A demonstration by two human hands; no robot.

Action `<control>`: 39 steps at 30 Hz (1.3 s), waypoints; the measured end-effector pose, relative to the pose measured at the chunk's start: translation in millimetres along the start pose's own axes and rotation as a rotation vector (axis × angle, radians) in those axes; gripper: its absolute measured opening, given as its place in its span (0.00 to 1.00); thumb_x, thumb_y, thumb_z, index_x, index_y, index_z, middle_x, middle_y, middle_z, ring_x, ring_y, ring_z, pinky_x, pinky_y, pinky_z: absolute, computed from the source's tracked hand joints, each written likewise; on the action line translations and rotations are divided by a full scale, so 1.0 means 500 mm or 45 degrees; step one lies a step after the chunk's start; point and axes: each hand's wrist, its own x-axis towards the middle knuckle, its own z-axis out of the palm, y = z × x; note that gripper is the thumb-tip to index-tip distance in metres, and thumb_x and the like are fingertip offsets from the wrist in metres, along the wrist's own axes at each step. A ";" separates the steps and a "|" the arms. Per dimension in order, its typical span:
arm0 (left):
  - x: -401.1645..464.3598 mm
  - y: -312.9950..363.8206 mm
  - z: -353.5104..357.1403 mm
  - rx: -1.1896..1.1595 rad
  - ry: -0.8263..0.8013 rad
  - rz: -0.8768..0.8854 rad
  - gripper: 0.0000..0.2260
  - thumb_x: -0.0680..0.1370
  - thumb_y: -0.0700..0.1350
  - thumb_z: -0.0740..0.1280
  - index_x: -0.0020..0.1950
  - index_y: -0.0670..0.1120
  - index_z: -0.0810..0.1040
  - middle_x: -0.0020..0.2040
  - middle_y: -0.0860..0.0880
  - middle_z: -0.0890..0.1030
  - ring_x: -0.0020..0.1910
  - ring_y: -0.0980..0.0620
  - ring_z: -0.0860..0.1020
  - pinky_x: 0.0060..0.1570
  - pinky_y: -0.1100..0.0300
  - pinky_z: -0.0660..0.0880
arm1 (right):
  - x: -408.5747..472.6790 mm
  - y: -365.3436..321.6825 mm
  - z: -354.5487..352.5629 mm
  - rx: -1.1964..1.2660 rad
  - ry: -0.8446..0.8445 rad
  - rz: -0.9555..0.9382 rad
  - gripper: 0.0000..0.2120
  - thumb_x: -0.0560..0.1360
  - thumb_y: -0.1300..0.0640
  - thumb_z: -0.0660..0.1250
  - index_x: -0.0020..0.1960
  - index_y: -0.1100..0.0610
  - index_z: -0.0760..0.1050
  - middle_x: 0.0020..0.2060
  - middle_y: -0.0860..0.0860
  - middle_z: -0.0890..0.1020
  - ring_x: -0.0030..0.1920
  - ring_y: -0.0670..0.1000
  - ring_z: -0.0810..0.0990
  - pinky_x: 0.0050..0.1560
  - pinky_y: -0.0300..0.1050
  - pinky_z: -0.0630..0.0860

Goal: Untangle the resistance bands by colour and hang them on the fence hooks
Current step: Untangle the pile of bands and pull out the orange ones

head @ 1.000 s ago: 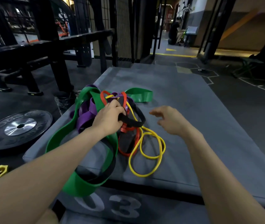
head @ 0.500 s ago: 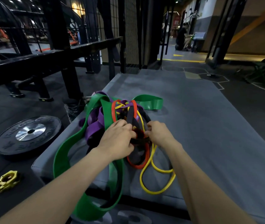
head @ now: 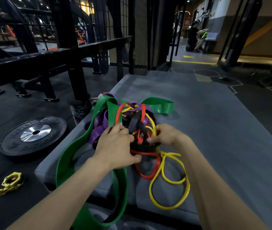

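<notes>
The tangle of resistance bands sits on the near left part of the grey padded bench [head: 215, 130], directly under both hands. The left hand [head: 115, 150] curls into the knot at about nine o'clock of its centre, fingers hooked round the black band [head: 142, 130]. The right hand [head: 166, 135] pinches that same black band at three o'clock. The wide green band [head: 65, 160] loops out towards seven o'clock and off the bench edge; the yellow band [head: 170, 193] trails to five o'clock, the red band [head: 147, 173] beside it. The purple band [head: 98, 125] bunches at ten o'clock. On the floor to the left lie a weight plate [head: 32, 135] and a gold barbell collar [head: 11, 182].
</notes>
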 end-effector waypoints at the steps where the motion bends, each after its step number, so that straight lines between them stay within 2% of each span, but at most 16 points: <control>1: 0.000 -0.002 -0.002 0.060 -0.029 0.002 0.24 0.68 0.64 0.65 0.59 0.53 0.74 0.58 0.54 0.72 0.67 0.52 0.60 0.67 0.55 0.57 | -0.001 -0.004 -0.009 0.121 0.083 -0.043 0.07 0.70 0.60 0.73 0.45 0.62 0.78 0.39 0.55 0.78 0.41 0.51 0.75 0.46 0.47 0.74; 2: 0.000 -0.006 -0.004 0.120 -0.060 0.001 0.24 0.68 0.61 0.67 0.61 0.52 0.73 0.59 0.54 0.71 0.68 0.51 0.60 0.69 0.54 0.56 | -0.003 -0.009 -0.018 0.193 0.177 -0.090 0.06 0.71 0.60 0.72 0.42 0.60 0.77 0.36 0.55 0.77 0.38 0.50 0.74 0.43 0.46 0.72; 5: -0.003 -0.012 -0.008 0.194 -0.023 -0.044 0.21 0.72 0.50 0.68 0.64 0.51 0.70 0.62 0.52 0.69 0.69 0.50 0.59 0.71 0.54 0.55 | -0.007 -0.031 -0.041 0.237 0.405 -0.197 0.13 0.72 0.60 0.71 0.34 0.55 0.69 0.29 0.51 0.72 0.31 0.49 0.70 0.34 0.43 0.67; 8: -0.005 -0.021 -0.007 0.227 0.129 -0.058 0.16 0.76 0.41 0.59 0.63 0.53 0.70 0.61 0.52 0.68 0.68 0.50 0.62 0.73 0.53 0.53 | -0.012 -0.048 -0.045 0.093 0.556 -0.223 0.10 0.74 0.58 0.68 0.37 0.57 0.69 0.34 0.54 0.74 0.40 0.58 0.78 0.42 0.49 0.71; 11: 0.000 -0.054 0.002 0.186 0.257 -0.084 0.15 0.76 0.41 0.53 0.55 0.53 0.76 0.54 0.51 0.74 0.62 0.47 0.71 0.70 0.47 0.58 | -0.025 -0.054 -0.051 -0.032 0.738 -0.188 0.08 0.76 0.56 0.64 0.42 0.58 0.69 0.41 0.55 0.81 0.45 0.58 0.77 0.44 0.48 0.70; 13: 0.008 -0.074 0.002 0.161 0.396 -0.120 0.14 0.74 0.42 0.55 0.46 0.51 0.80 0.46 0.50 0.78 0.55 0.46 0.77 0.66 0.45 0.64 | -0.029 -0.056 -0.049 -0.021 0.788 -0.155 0.08 0.78 0.55 0.62 0.43 0.58 0.67 0.45 0.59 0.82 0.50 0.60 0.78 0.47 0.50 0.70; 14: 0.008 -0.077 -0.002 0.160 0.365 -0.145 0.12 0.74 0.41 0.57 0.47 0.51 0.80 0.47 0.51 0.78 0.56 0.47 0.76 0.67 0.45 0.63 | -0.028 -0.056 -0.045 -0.017 0.788 -0.132 0.08 0.78 0.55 0.61 0.44 0.58 0.66 0.46 0.60 0.81 0.50 0.60 0.77 0.48 0.50 0.70; 16: 0.010 -0.076 -0.005 0.149 0.221 -0.175 0.13 0.76 0.40 0.59 0.56 0.52 0.76 0.57 0.53 0.74 0.65 0.50 0.69 0.72 0.48 0.54 | -0.021 -0.054 -0.034 0.088 0.732 -0.087 0.08 0.79 0.56 0.60 0.43 0.58 0.66 0.44 0.60 0.81 0.48 0.61 0.78 0.48 0.53 0.73; 18: 0.011 -0.062 -0.012 0.062 0.105 -0.156 0.16 0.74 0.40 0.62 0.60 0.55 0.71 0.63 0.55 0.67 0.70 0.53 0.61 0.73 0.50 0.47 | -0.022 -0.057 -0.025 0.398 0.638 -0.024 0.06 0.79 0.58 0.58 0.45 0.59 0.66 0.37 0.59 0.81 0.38 0.59 0.81 0.43 0.57 0.78; 21: 0.001 -0.022 -0.025 -0.082 0.121 -0.013 0.22 0.70 0.43 0.65 0.63 0.56 0.69 0.66 0.54 0.62 0.72 0.51 0.56 0.73 0.54 0.43 | -0.032 -0.067 -0.020 0.890 0.530 0.059 0.06 0.80 0.62 0.56 0.44 0.60 0.67 0.30 0.56 0.78 0.22 0.47 0.79 0.25 0.42 0.78; 24: -0.003 0.015 -0.032 -0.248 0.117 0.185 0.27 0.69 0.42 0.64 0.69 0.51 0.65 0.69 0.50 0.64 0.71 0.50 0.58 0.73 0.58 0.49 | -0.046 -0.080 -0.022 1.222 0.434 0.054 0.07 0.80 0.65 0.55 0.44 0.64 0.68 0.20 0.52 0.77 0.21 0.47 0.79 0.23 0.39 0.77; 26: -0.003 0.028 -0.031 -0.549 -0.018 0.115 0.24 0.71 0.40 0.60 0.68 0.48 0.66 0.64 0.45 0.73 0.66 0.45 0.69 0.67 0.53 0.64 | -0.059 -0.088 -0.025 1.420 0.318 0.049 0.10 0.80 0.66 0.56 0.40 0.65 0.70 0.19 0.51 0.77 0.23 0.47 0.80 0.24 0.40 0.78; 29: 0.006 0.038 -0.022 -0.933 -0.049 -0.066 0.13 0.74 0.50 0.55 0.51 0.46 0.74 0.46 0.45 0.80 0.49 0.42 0.77 0.52 0.48 0.73 | -0.081 -0.093 -0.025 1.456 0.236 0.050 0.10 0.78 0.66 0.59 0.39 0.64 0.72 0.21 0.52 0.79 0.25 0.46 0.81 0.26 0.37 0.78; 32: 0.010 0.063 -0.007 -1.097 -0.048 -0.069 0.21 0.68 0.64 0.60 0.43 0.46 0.75 0.35 0.50 0.76 0.37 0.48 0.74 0.45 0.51 0.73 | -0.097 -0.089 -0.034 1.563 0.198 -0.017 0.09 0.76 0.69 0.61 0.38 0.67 0.74 0.24 0.54 0.80 0.27 0.47 0.82 0.32 0.39 0.80; 36: 0.023 0.091 0.022 -1.013 0.132 -0.025 0.09 0.72 0.50 0.67 0.44 0.45 0.76 0.35 0.45 0.78 0.41 0.40 0.77 0.44 0.50 0.74 | -0.108 -0.064 -0.039 1.433 0.116 -0.169 0.07 0.75 0.68 0.61 0.42 0.67 0.76 0.31 0.55 0.83 0.34 0.50 0.83 0.42 0.39 0.80; 39: 0.038 0.093 -0.002 -1.263 0.271 -0.010 0.04 0.73 0.44 0.67 0.46 0.45 0.79 0.42 0.45 0.83 0.44 0.47 0.80 0.49 0.52 0.75 | -0.120 -0.041 -0.047 1.188 0.088 -0.172 0.09 0.78 0.62 0.60 0.43 0.62 0.78 0.31 0.51 0.83 0.34 0.46 0.80 0.39 0.35 0.78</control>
